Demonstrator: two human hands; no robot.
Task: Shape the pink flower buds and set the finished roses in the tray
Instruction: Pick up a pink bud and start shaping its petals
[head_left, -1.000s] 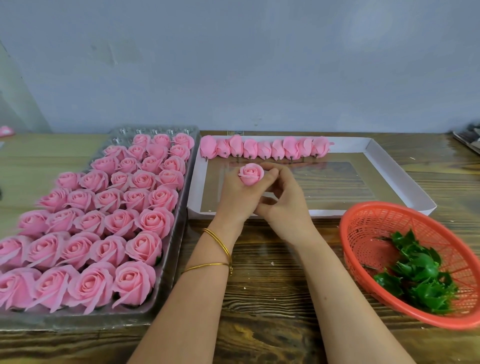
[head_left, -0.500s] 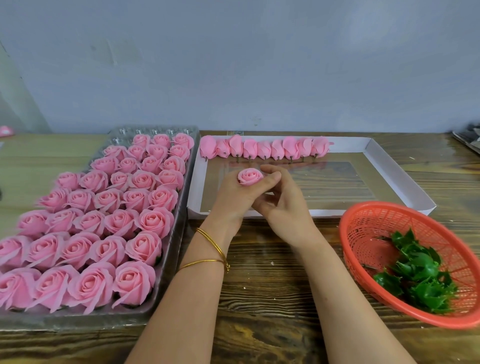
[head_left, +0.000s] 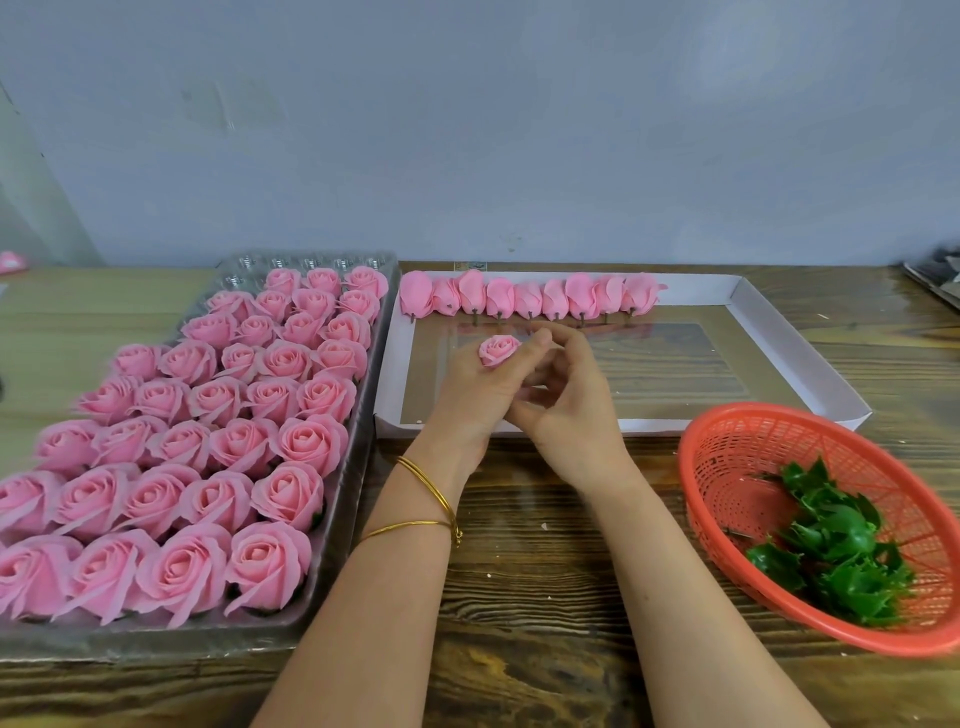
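Note:
A small pink rose bud (head_left: 498, 349) sits upright in the fingers of my left hand (head_left: 475, 392), over the near left part of the white tray (head_left: 810, 358). My right hand (head_left: 563, 395) is right beside it, fingers curled against the left fingers just under the bud; whether it touches the bud is unclear. A row of several closed pink buds (head_left: 530, 300) lies along the tray's far edge. On the left, a clear plastic tray (head_left: 358, 457) holds many shaped pink roses (head_left: 208, 441).
A red plastic basket (head_left: 737, 478) with green leaf-shaped calyx pieces (head_left: 836, 551) stands at the right on the wooden table (head_left: 519, 597). A grey wall rises behind the table. Some dark objects (head_left: 935, 278) lie at the far right edge.
The bud in my left hand has dropped slightly and tilted. My right fingers have slid down from the bud's side toward its underside.

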